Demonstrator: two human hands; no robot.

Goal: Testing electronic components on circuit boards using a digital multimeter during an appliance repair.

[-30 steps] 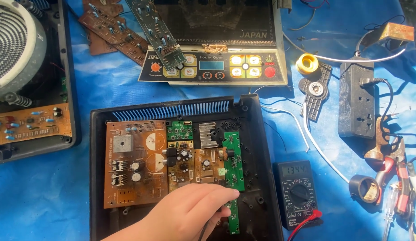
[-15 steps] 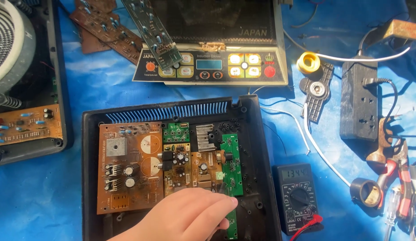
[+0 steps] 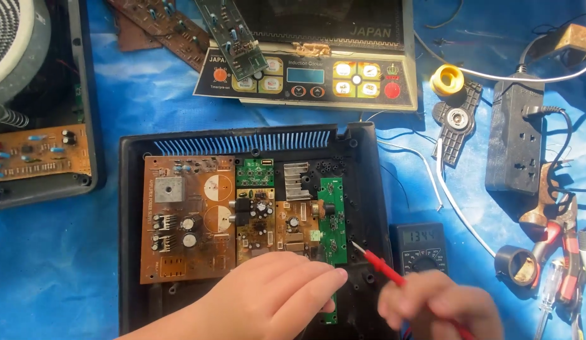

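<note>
- The right hand (image 3: 441,305) has come into view, fingers clamped on a red multimeter probe (image 3: 376,262).
- Probe tip sits by the green circuit board (image 3: 332,220) in the black casing (image 3: 362,170).
- Left hand (image 3: 274,296) rests on the boards, fingers together.

Bright, hard sunlight; crisp shadows, sharp focus, right hand (image 3: 441,305) motion-blurred.

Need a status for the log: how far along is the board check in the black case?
Done: black case is open, boards exposed, multimeter is on. In hand: right hand holds the red probe, tip near the green board; left hand rests on that board's lower end. Left: no black probe in view; case not closed.
</note>
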